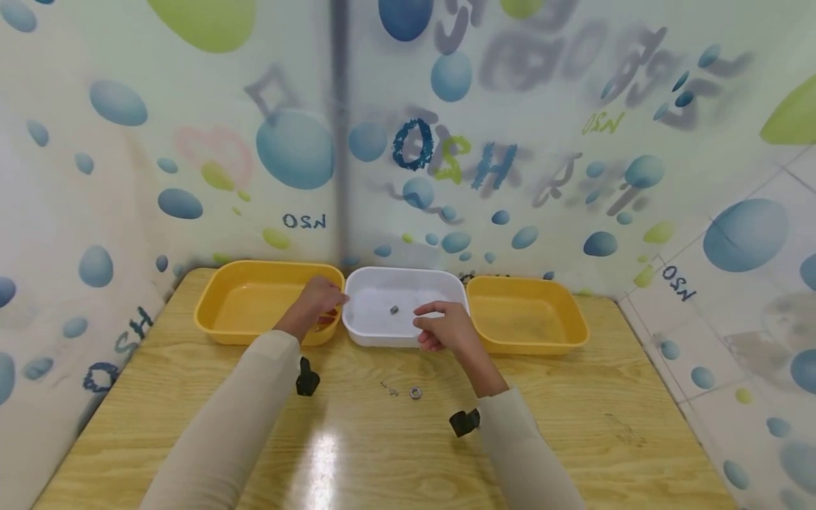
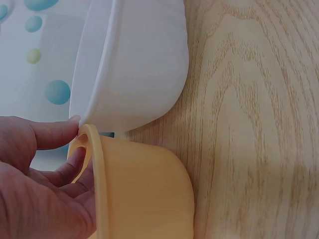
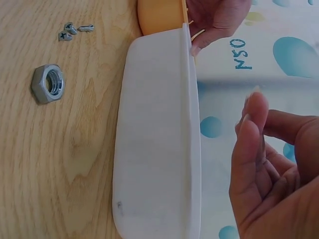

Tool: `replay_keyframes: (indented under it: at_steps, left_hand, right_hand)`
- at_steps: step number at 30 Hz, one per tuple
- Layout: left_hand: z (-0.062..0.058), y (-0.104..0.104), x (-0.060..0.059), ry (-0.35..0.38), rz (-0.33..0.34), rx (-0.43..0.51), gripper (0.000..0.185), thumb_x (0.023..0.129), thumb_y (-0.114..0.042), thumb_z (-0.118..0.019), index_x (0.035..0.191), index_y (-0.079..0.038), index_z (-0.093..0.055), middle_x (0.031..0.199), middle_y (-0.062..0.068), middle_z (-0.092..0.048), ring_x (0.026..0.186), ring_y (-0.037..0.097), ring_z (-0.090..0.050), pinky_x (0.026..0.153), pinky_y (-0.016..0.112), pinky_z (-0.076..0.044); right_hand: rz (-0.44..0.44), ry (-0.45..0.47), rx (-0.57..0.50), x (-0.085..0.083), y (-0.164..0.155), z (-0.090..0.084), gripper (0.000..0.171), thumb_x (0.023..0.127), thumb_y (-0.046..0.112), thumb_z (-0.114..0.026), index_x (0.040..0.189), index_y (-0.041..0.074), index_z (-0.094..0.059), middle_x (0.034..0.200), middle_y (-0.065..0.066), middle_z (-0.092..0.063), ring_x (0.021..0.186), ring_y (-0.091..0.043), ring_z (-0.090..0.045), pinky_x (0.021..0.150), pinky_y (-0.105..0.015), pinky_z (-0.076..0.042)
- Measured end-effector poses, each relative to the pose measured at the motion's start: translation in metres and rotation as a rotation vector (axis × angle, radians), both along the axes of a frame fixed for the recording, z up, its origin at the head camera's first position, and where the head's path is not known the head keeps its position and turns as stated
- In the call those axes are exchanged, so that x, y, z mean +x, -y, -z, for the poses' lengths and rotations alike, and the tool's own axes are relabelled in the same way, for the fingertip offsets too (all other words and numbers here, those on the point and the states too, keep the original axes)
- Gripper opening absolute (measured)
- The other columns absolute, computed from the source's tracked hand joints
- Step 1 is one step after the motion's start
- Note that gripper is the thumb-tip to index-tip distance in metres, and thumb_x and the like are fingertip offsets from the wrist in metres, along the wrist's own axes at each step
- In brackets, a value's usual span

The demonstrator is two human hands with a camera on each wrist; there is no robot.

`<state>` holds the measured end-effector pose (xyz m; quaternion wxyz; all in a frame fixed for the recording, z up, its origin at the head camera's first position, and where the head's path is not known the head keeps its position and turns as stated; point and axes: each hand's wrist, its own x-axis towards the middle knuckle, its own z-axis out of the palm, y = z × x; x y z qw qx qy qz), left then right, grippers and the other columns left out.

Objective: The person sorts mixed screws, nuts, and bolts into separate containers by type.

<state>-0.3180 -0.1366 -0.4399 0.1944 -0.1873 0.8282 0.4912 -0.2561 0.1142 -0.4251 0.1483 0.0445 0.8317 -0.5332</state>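
My left hand (image 1: pixel 319 297) is at the right end of the left yellow tray (image 1: pixel 219 301). Its thumb lies on the rim where this tray meets the white tray (image 1: pixel 363 327), and the other fingers curl inside, so the rim is gripped between them. Something small and reddish (image 1: pixel 326 320) shows in that corner below the hand. Over the white tray's right part hovers my right hand (image 1: pixel 449 327), fingers loosely bent, thumb near the index finger, nothing visible between them. A small metal piece (image 1: pixel 394 309) lies inside the white tray.
On the wooden table (image 1: pixel 370 446), in front of the white tray, lie a hex nut (image 3: pixel 48 83) and several small screws (image 3: pixel 68 33). Another yellow tray (image 1: pixel 525 315) stands at the right, beside the white one. A patterned wall (image 1: pixel 395 234) rises directly behind the trays.
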Motion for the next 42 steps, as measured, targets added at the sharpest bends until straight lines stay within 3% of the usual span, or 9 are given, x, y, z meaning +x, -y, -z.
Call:
replay_keyframes:
  at_steps: [15, 20, 32, 37, 42]
  left_hand:
    - [0.002, 0.001, 0.002, -0.012, -0.007, -0.021, 0.016, 0.093, -0.013, -0.063, 0.101, -0.001, -0.057, 0.1, 0.011, -0.053, 0.091, 0.028, -0.054, 0.074, 0.034, -0.053]
    - [0.002, 0.002, 0.001, -0.003, -0.01, -0.007, 0.019, 0.094, -0.014, -0.063, 0.106, 0.0, -0.057, 0.103, 0.012, -0.053, 0.093, 0.029, -0.053, 0.076, 0.034, -0.051]
    - [0.001, 0.002, -0.001, -0.002, -0.005, 0.005, 0.015, 0.094, -0.014, -0.063, 0.1, -0.001, -0.057, 0.1, 0.011, -0.052, 0.093, 0.028, -0.053, 0.074, 0.033, -0.051]
    - [-0.001, 0.001, 0.0, -0.006, 0.001, 0.019, 0.013, 0.093, -0.013, -0.063, 0.088, -0.004, -0.055, 0.093, 0.009, -0.05, 0.09, 0.027, -0.052, 0.078, 0.036, -0.052]
    - [-0.001, 0.002, 0.001, 0.0, 0.001, 0.034, 0.012, 0.094, -0.012, -0.062, 0.091, -0.003, -0.055, 0.096, 0.009, -0.05, 0.09, 0.027, -0.051, 0.086, 0.04, -0.052]
  right_hand:
    - [-0.086, 0.032, -0.04, 0.026, -0.008, 0.022, 0.024, 0.09, 0.016, -0.067, 0.11, 0.002, -0.068, 0.063, -0.006, -0.063, 0.051, -0.014, -0.062, 0.053, -0.031, -0.055]
    - [-0.111, 0.067, -0.016, 0.03, -0.012, 0.03, 0.027, 0.09, 0.017, -0.068, 0.112, 0.003, -0.068, 0.063, -0.005, -0.063, 0.053, -0.013, -0.061, 0.053, -0.032, -0.055]
    - [-0.244, 0.132, -0.003, 0.04, -0.021, 0.052, 0.028, 0.085, 0.01, -0.071, 0.112, 0.003, -0.069, 0.06, -0.007, -0.063, 0.047, -0.012, -0.058, 0.046, -0.027, -0.051]
    - [-0.295, 0.166, 0.051, 0.044, -0.022, 0.062, 0.03, 0.083, 0.009, -0.075, 0.113, 0.007, -0.07, 0.059, -0.006, -0.064, 0.046, -0.012, -0.059, 0.045, -0.028, -0.052]
    - [-0.28, 0.213, 0.067, 0.049, -0.02, 0.067, 0.025, 0.08, 0.008, -0.076, 0.104, 0.008, -0.069, 0.059, -0.006, -0.063, 0.045, -0.012, -0.058, 0.043, -0.027, -0.05]
